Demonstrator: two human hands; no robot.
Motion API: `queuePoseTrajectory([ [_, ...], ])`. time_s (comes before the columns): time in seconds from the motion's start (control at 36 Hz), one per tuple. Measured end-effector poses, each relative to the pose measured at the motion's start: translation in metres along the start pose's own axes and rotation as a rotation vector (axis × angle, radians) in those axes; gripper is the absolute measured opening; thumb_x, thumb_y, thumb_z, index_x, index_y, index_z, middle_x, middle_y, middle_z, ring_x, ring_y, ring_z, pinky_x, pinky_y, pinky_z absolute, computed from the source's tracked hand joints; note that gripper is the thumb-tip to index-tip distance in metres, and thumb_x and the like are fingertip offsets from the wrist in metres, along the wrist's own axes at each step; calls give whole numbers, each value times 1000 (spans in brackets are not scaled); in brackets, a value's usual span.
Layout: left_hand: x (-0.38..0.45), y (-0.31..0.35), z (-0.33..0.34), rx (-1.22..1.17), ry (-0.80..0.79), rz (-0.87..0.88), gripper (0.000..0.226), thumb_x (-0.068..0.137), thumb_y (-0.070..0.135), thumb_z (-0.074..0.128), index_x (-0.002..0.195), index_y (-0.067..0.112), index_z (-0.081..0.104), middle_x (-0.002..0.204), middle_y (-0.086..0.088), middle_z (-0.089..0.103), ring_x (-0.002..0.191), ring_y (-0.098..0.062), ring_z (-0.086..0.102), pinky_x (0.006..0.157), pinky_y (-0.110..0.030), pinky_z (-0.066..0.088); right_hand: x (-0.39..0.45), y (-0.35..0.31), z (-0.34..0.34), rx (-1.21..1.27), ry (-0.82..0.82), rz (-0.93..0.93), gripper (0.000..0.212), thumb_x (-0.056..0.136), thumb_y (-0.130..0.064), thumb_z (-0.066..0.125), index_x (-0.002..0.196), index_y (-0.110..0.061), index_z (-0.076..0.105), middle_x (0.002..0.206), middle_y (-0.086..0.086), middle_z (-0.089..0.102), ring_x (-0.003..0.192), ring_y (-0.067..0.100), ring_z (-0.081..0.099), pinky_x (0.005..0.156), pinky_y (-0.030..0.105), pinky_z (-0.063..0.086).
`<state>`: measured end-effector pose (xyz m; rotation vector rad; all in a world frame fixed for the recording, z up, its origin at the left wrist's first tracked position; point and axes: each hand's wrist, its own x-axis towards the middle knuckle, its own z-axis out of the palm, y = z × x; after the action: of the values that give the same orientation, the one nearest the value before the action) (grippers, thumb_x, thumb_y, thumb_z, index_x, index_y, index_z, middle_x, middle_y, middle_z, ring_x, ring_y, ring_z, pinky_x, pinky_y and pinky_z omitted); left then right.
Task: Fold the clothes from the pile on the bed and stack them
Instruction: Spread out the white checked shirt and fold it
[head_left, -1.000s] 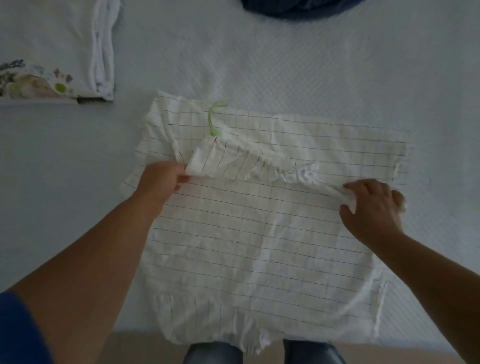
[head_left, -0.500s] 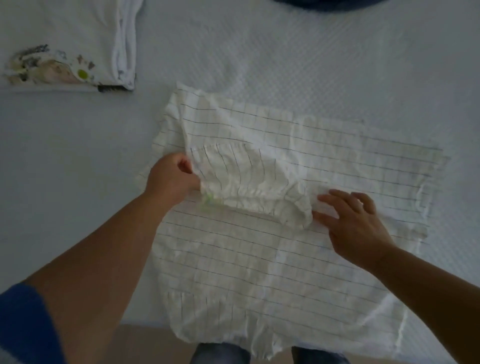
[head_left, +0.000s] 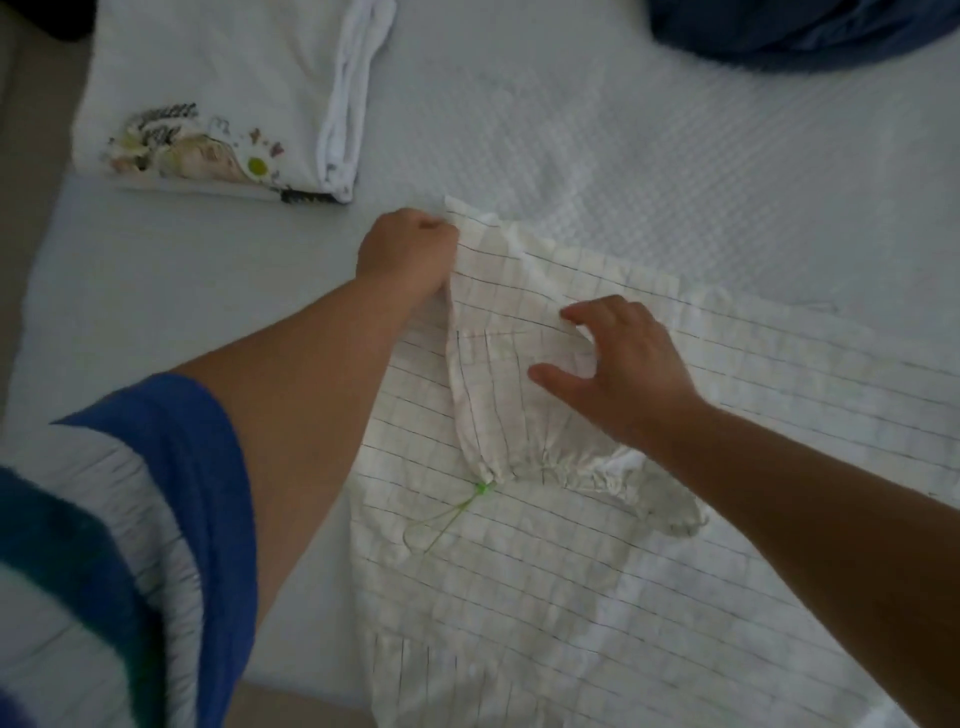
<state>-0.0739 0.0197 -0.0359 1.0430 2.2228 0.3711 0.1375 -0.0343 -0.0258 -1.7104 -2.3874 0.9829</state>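
No legible text. Dark cursive lettering above the floral print on the folded white T-shirt (head_left: 218, 98), at the bed's (head_left: 597, 130) far left, is too blurred to read.

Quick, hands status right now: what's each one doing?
Left hand: closed, gripping the far left corner of the checked garment.
Right hand: open, fingers spread, pressing the folded-in sleeve.

The white bed (head_left: 597, 130) carries a checked garment (head_left: 571, 571), folded shirts (head_left: 218, 104) and blue cloth (head_left: 805, 26).
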Motion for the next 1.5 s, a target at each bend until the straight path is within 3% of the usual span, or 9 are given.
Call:
queuePoseTrajectory([
  [0.19,11,-33,-13,16,-82,142,55,85,26,58,137,20,42,125,0,54,111,-17,52,83,-25,38,23,-47,38,-1,72,-37,59,83,-54,54,131,-20,46,135,0,37,126,18,30,106,36,21],
  [0.31,18,-24,-21,29,-258,172,37,78,30,68,112,16,64,99,3,63,91,-13,60,75,-29,48,62,-58,35,135,252,12,40,91,-28,49,129,-16,49,132,3,45,123,20,37,100,31,25],
  [0.42,24,-24,-25,-138,-292,156,19,74,23,71,62,15,58,61,5,53,53,-4,48,53,-19,39,115,-61,19,41,49,141,51,90,-36,47,139,-22,39,135,0,47,127,22,37,104,41,25],
  [0.53,22,-30,-31,-412,-326,49,10,75,17,71,81,14,64,78,-4,63,69,-13,58,64,-29,50,145,-66,2,-85,-167,103,34,86,-39,53,115,-21,58,100,-2,58,107,24,51,93,42,33],
  [0.67,33,-42,-28,-236,-145,146,20,74,31,74,77,22,56,71,9,57,63,-7,53,57,-22,43,160,-68,-8,102,-183,63,6,85,-27,58,80,-25,59,75,-11,55,70,4,50,60,19,39],
  [0.92,43,-52,-12,-51,202,246,31,81,38,67,103,20,56,91,8,53,79,-9,48,54,-14,26,172,-68,23,74,79,-16,18,88,-40,53,98,-26,58,94,-7,56,78,7,53,61,22,41],
  [1.11,52,-48,-26,-72,26,164,38,77,32,71,112,16,63,95,7,58,85,-8,53,71,-19,38,173,-50,3,6,-134,102,11,89,-30,49,99,-26,52,80,-13,49,77,9,51,66,25,42],
  [1.25,60,-30,-33,-2,-135,109,17,69,23,76,67,20,59,63,8,56,56,-9,53,51,-19,39,176,-50,-10,65,-259,67,15,84,-31,63,73,-24,54,73,-10,52,63,7,48,53,19,33],
  [1.5,47,-39,-13,142,265,234,10,81,15,58,90,19,54,94,-1,55,87,-19,52,67,-26,35,161,-32,2,122,63,60,18,87,-32,61,104,-27,58,84,-19,52,72,-2,49,62,15,37],
])
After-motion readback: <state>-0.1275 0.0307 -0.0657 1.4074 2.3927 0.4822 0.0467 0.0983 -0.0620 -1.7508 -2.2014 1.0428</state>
